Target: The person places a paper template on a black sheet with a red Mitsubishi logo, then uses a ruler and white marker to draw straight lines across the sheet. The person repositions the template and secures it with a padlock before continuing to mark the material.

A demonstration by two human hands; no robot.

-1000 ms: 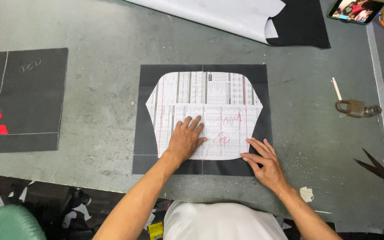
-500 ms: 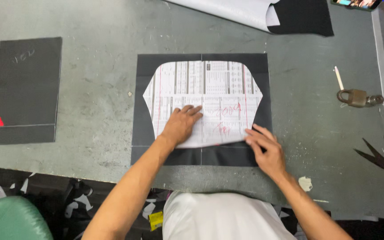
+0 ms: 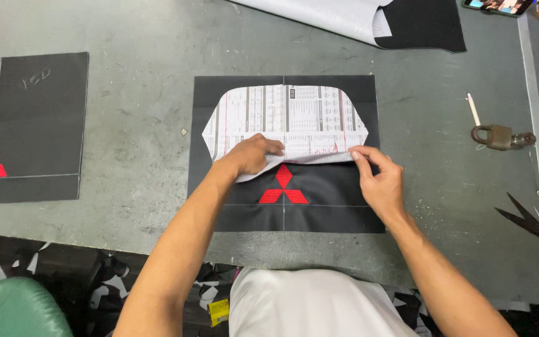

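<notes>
head view: paper template (image 3: 285,118) lying on a black square panel (image 3: 284,212) at the middle of the grey surface (image 3: 138,93), its near half folded up and back toward the far side. red emblem (image 3: 284,186) uncovered just near of the fold, sitting on the crossing of faint chalk lines. left hand (image 3: 252,156) pressing the folded edge down, fingers curled over it, grip closed around the paper's near-left part. right hand (image 3: 378,178) pinching the near-right corner of the paper between thumb and fingertips (image 3: 358,153), grip nearly closed on that corner.

to do this well: far half of the paper kept flat and unmoved on the panel, so the outline does not drift. fold held level, both corners lifted alike, not skewed. emblem checked against the vertical chalk line and against the paper's centre. paper then best lowered slowly from the fold outward, smoothed from middle to edges. risk, as a judgement: a slip of the left hand would shift the whole template.

around: second black panel (image 3: 29,125) with its own red emblem at far left. padlock (image 3: 500,136) and white chalk stick (image 3: 473,108) to the right, scissors (image 3: 534,232) at near right, well apart from the hands. white and black sheet material (image 3: 344,19) at the far edge.
</notes>
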